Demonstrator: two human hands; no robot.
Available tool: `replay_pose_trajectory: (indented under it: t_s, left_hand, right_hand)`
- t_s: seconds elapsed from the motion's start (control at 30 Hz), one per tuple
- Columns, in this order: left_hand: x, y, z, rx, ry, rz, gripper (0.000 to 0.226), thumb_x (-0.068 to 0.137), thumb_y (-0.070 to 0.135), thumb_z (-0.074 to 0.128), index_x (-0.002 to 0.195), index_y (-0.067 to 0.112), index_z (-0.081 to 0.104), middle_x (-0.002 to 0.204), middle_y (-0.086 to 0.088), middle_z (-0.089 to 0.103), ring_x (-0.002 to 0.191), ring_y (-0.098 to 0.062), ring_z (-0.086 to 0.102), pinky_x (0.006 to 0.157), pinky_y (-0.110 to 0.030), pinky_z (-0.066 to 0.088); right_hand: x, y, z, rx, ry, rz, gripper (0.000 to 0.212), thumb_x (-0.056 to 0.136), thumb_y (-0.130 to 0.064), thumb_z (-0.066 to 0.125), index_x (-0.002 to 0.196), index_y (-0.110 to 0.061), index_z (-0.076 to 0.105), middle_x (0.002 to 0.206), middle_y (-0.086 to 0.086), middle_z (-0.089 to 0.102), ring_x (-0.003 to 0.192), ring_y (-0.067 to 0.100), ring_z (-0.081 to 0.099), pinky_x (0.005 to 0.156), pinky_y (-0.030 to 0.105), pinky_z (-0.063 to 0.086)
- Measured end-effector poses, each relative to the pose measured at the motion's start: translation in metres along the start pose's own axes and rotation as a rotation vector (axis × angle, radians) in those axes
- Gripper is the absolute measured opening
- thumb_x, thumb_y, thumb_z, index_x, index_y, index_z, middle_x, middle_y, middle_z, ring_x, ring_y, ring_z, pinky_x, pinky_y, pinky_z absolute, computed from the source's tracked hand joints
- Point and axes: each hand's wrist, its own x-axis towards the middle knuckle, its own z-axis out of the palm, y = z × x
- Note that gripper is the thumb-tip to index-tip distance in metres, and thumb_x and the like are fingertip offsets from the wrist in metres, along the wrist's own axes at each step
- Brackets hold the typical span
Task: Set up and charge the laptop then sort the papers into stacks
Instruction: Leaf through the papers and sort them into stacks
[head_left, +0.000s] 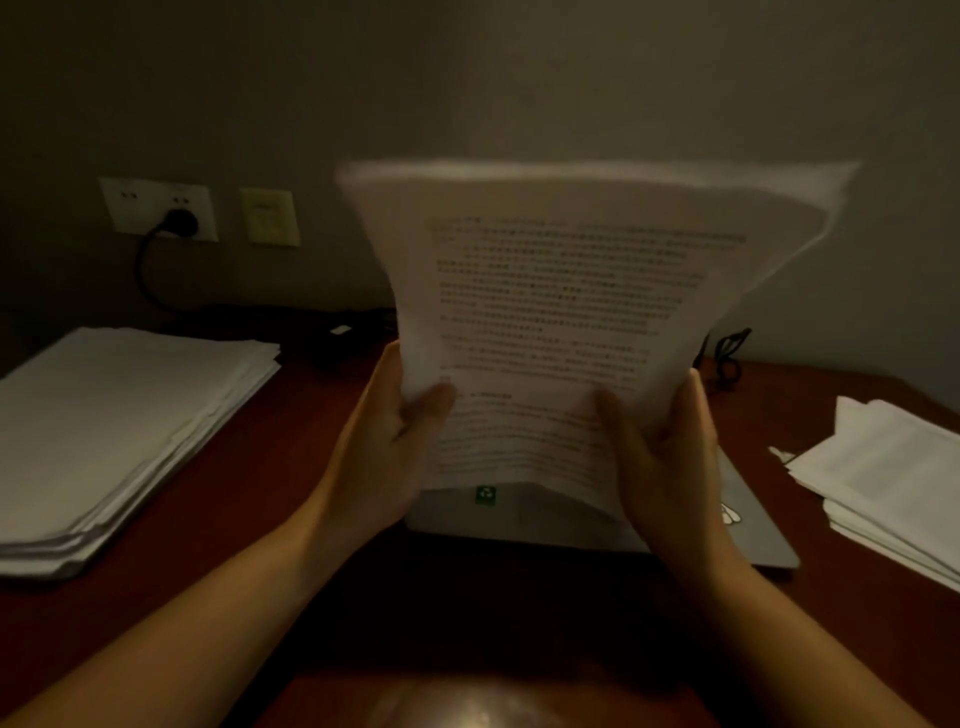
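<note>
Well left of the closed laptop (519, 514), a thick left stack (119, 441) of papers lies flat on the desk (291, 447), and a black plug (179, 221) sits in the wall socket behind and left of the laptop. Over the laptop's lid, the left hand (384, 452) grips the left edge of an upright sheaf (561, 322) of printed pages, thumb on the front sheet, and the right hand (670, 467) clamps the opposite edge likewise. Just right of the laptop lies a looser right stack (893, 483).

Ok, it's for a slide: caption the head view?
Left hand and right hand grip a printed sheaf over the closed laptop; left stack, right stack alongside.
</note>
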Motion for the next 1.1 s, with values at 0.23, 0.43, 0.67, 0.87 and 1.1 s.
replay_pose_trajectory:
  t_s: [0.23,0.43,0.67,0.87,1.1]
  left_hand:
    - [-0.004,0.002,-0.001,0.032,-0.016,-0.09,0.034,0.104,0.014,0.049,0.132,0.033,0.048,0.117,0.023,0.066,0.114,0.003,0.062,0.086,-0.016,0.055]
    - [-0.006,0.01,0.0,0.088,-0.085,-0.102,0.036,0.105,0.018,0.046,0.123,0.05,0.044,0.109,0.037,0.062,0.107,0.011,0.062,0.074,-0.013,0.055]
    - [0.0,0.004,-0.017,0.055,0.0,-0.198,0.033,0.106,0.023,0.047,0.137,0.032,0.048,0.115,0.017,0.07,0.107,-0.006,0.069,0.085,-0.034,0.06]
    - [0.009,0.003,-0.05,0.157,0.073,-0.339,0.019,0.104,0.028,0.052,0.113,0.044,0.055,0.108,0.016,0.071,0.099,-0.005,0.07,0.085,-0.035,0.057]
    - [0.009,0.005,-0.139,0.388,0.186,-0.54,0.013,0.104,0.024,0.051,0.112,0.033,0.054,0.101,0.014,0.066,0.088,-0.007,0.064,0.067,-0.029,0.05]
  right_hand:
    - [0.002,-0.002,-0.002,-0.055,-0.083,-0.022,0.032,0.097,-0.017,0.058,0.116,-0.04,0.045,0.104,-0.041,0.058,0.102,-0.011,0.059,0.075,0.009,0.052]
    - [0.005,-0.002,-0.006,-0.134,-0.16,0.053,0.036,0.096,-0.016,0.06,0.126,-0.027,0.043,0.114,-0.022,0.056,0.101,-0.015,0.058,0.066,0.004,0.049]
    - [0.006,-0.005,-0.002,-0.033,-0.177,0.173,0.023,0.101,-0.019,0.051,0.122,-0.028,0.051,0.109,-0.014,0.066,0.098,-0.001,0.066,0.069,0.018,0.057]
    - [0.018,-0.008,0.029,-0.065,-0.258,0.296,0.017,0.101,-0.019,0.046,0.112,-0.026,0.057,0.103,-0.011,0.07,0.091,0.003,0.069,0.067,0.023,0.058]
    - [0.027,-0.016,0.115,-0.039,-0.307,0.495,0.014,0.101,-0.017,0.05,0.102,-0.014,0.063,0.098,-0.001,0.071,0.089,0.017,0.07,0.068,0.032,0.057]
